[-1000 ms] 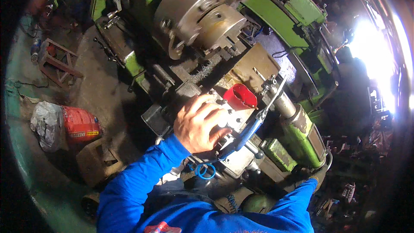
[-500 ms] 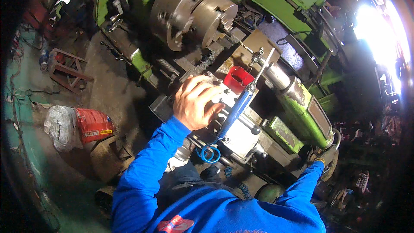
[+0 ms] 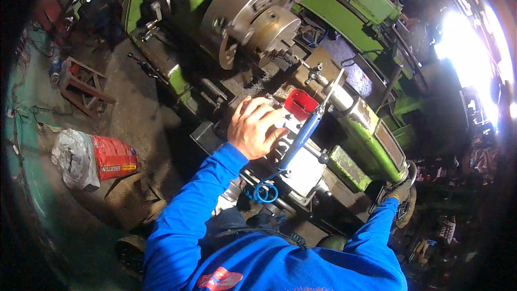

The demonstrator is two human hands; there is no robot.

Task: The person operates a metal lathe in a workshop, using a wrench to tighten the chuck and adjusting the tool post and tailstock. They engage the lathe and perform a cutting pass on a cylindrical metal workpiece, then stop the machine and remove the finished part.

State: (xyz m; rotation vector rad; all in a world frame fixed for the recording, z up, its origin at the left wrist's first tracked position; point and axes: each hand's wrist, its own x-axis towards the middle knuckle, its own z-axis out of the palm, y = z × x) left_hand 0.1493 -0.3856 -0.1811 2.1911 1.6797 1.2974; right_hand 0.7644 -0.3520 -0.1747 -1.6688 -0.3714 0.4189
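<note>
My left hand (image 3: 253, 129), bare, rests on the tool post (image 3: 285, 140) of a green metal lathe, its fingers spread. A blue air blow gun (image 3: 301, 137) with a long metal nozzle lies just right of it, above the white carriage top. Beyond my fingers sits an open red container (image 3: 300, 104). At the lathe's right end, my gloved right hand (image 3: 396, 189) is closed on the tailstock handwheel (image 3: 407, 211); its fingers are partly hidden. From the tailstock (image 3: 374, 134), a drill chuck (image 3: 314, 74) with a thin bit points towards the large lathe chuck (image 3: 250, 13).
A coiled blue hose (image 3: 265, 191) hangs by the carriage near my body. Left on the floor are a red and white sack (image 3: 113, 156), a cardboard box (image 3: 129, 199) and a rusty metal frame (image 3: 86, 89). Metal chips (image 3: 258, 83) lie below the chuck.
My view has shifted a little. A round hole now shows on the lathe chuck's side, so the chuck looks turned. Both hands keep their places on the tool post and handwheel.
</note>
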